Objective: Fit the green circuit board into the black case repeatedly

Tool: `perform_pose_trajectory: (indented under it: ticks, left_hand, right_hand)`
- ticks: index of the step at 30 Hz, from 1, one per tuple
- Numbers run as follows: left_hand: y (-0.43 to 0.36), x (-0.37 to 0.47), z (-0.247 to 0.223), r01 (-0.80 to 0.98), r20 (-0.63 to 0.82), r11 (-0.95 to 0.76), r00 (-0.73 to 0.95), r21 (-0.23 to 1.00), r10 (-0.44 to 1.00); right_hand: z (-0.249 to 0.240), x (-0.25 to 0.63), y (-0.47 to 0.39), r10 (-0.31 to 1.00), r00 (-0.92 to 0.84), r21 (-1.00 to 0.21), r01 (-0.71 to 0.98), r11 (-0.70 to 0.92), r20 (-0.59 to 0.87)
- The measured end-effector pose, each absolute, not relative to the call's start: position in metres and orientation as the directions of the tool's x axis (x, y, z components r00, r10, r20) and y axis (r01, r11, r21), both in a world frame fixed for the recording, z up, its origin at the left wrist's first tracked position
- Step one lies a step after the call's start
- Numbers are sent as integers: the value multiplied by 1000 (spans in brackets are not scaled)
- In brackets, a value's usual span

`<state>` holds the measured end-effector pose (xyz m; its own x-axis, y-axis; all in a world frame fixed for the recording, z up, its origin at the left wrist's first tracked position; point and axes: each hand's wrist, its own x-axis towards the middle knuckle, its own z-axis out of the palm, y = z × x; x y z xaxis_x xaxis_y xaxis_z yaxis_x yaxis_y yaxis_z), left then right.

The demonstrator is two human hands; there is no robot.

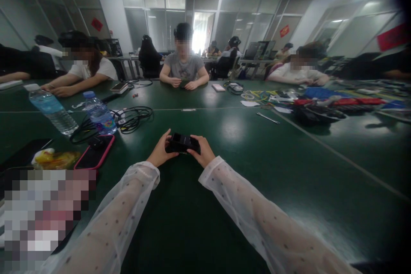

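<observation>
A two-handed holding step seemed to be in hand: a black boxy device (pixel 183 140) with a hard, plastic-looking case sat between the left hand (pixel 160 150) and the right hand (pixel 204 150), above the smooth dark green tabletop (pixel 272 175) and straight ahead of the wearer. The left fingers gripped one end and the right fingers the other, with both thumbs on the near side. The device was dark and small in view, so whether its underside touched the table could not be told for certain. Any turning or pressing called for a firm hold at one end while the other hand shifted its grasp. The pink-rimmed black phone (pixel 93 154) and the clear plastic bottle with a blue cap (pixel 99 113) stood apart to the left, leaving the hands room.
</observation>
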<state>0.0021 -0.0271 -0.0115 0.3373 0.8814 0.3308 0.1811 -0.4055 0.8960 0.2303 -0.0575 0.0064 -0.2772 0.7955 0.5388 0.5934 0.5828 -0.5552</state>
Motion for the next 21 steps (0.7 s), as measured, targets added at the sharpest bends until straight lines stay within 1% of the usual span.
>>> perform_pose_trajectory:
  ticks: [3, 6, 16, 21]
  left_hand:
    - [-28, 1, -10, 274, 366, -458, 326, 846, 872]
    - [-29, 1, -9, 318, 376, -486, 349, 814, 858]
    - [-31, 2, -3, 319, 377, -511, 397, 798, 837]
    - [-33, 3, -1, 341, 369, -498, 377, 797, 850]
  right_hand:
    - [1, 233, -54, 822, -328, -582, 586, 563, 466]
    - [-1, 235, -52, 835, -350, -594, 588, 549, 425]
    - [4, 234, -54, 837, -351, -586, 599, 546, 421]
    - [2, 235, -53, 853, -335, -573, 634, 519, 400]
